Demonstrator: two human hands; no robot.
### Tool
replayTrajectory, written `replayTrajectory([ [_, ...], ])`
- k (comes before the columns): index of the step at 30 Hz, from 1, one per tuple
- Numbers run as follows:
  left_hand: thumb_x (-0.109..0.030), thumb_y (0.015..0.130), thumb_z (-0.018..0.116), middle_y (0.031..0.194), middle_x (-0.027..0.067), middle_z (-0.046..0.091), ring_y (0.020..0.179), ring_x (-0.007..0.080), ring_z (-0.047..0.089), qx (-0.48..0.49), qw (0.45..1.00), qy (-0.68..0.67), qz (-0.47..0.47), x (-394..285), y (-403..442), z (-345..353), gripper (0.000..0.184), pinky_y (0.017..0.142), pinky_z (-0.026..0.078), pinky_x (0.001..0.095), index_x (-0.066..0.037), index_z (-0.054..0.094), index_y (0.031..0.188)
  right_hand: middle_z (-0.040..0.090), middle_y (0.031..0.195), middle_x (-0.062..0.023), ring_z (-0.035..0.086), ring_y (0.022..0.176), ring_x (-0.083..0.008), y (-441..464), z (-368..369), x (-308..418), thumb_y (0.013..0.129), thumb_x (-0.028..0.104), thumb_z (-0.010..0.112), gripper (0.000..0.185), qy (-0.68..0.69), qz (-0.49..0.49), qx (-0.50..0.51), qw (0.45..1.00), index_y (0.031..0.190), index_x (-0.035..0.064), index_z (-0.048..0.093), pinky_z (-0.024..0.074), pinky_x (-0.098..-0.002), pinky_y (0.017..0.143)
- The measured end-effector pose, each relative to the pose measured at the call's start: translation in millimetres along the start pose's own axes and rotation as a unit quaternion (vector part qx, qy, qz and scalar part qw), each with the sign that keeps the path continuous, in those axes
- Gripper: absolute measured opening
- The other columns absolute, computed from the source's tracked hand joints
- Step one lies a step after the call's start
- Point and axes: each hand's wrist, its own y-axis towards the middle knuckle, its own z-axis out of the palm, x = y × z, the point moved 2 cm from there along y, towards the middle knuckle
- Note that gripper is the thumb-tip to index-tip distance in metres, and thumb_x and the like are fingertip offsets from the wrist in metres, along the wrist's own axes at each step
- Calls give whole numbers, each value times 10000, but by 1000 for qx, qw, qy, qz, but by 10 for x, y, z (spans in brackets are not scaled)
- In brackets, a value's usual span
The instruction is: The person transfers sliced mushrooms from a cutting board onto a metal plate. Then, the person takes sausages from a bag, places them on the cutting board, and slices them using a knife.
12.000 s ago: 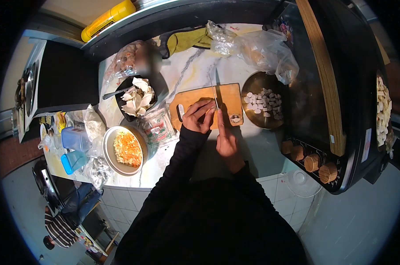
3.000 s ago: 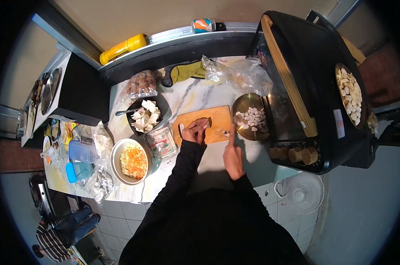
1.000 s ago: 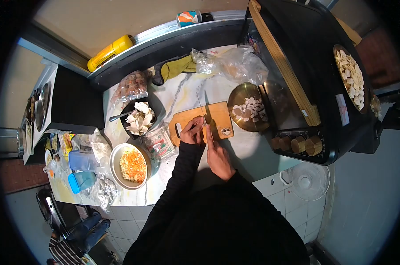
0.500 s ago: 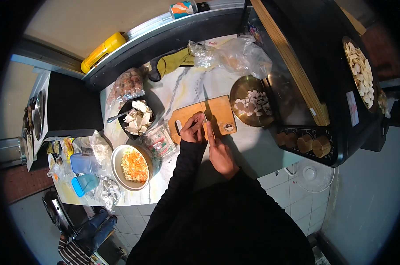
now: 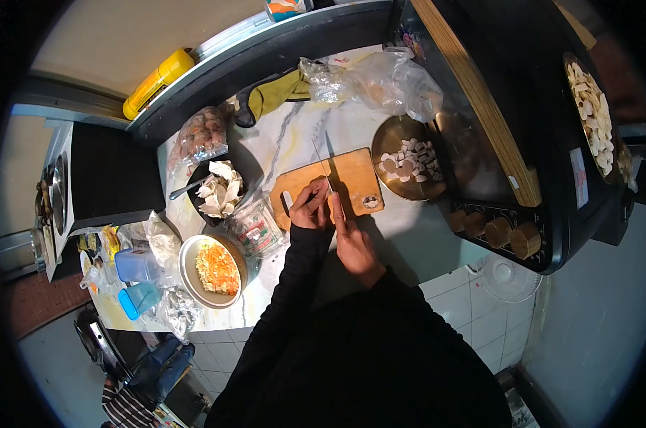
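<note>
A wooden cutting board [image 5: 355,167] lies on the marbled table. In my right hand [image 5: 356,250] is a knife [image 5: 321,158], its long thin blade reaching away over the board. My left hand [image 5: 309,205] is closed beside the blade, fingertips bent down at the board; what they pinch is mostly hidden. A small pale scrap [image 5: 369,202] lies at the board's right end. Just right of the board, a round metal plate [image 5: 394,187] carries pale pinkish cut pieces [image 5: 417,158].
To the left stand a black bowl [image 5: 198,208] of folded pale wrappers, a pot [image 5: 182,271] of shredded vegetables and a bag of brownish balls [image 5: 203,132]. A black oven [image 5: 480,143] borders the right. Plastic bags [image 5: 398,82] lie behind. Another person's legs [image 5: 162,367] show lower left.
The camera view has shifted slightly. Both hands stay at the board with the knife between them, and the blade's angle looks a little different.
</note>
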Motion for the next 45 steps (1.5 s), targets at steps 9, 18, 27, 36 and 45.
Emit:
replayTrajectory([
  [9,54,781,527,1054,163,636,942,292,651,6,1000,-4,-13,8,10,-2,331,835,507,318,-18,665,1073,351,1352,-297,560,980,-484,32,22,-3,782,-41,537,860,-1,2,-4,1000,1480,150,72,499,-490,781],
  [18,1,838,559,1072,165,637,950,281,653,10,1000,1,-6,-31,20,-20,259,817,513,310,-22,661,1075,367,1336,-305,534,1049,-473,66,67,-35,759,-52,570,890,-32,-15,-31,999,1479,128,79,485,-476,831],
  [27,26,819,532,1041,153,642,926,282,656,-3,1000,-2,-9,-25,29,5,291,824,513,313,-32,670,1069,386,1345,-299,583,876,-502,81,11,8,762,-107,421,877,26,-1,-20,999,1479,181,6,491,-520,738],
  [36,44,812,540,1056,167,639,942,282,652,4,1000,4,-9,-49,28,-9,302,831,509,313,-29,665,1076,556,1097,-304,600,862,-465,83,-5,15,747,-110,456,906,19,-19,-30,999,1477,146,-15,490,-493,731],
  [45,12,835,543,1051,161,642,937,281,653,-3,1000,3,-10,-34,18,-12,281,815,511,317,-29,660,1088,610,762,-269,610,696,-438,74,-31,50,713,-85,521,948,-39,4,-10,999,1474,110,-10,489,-481,616],
])
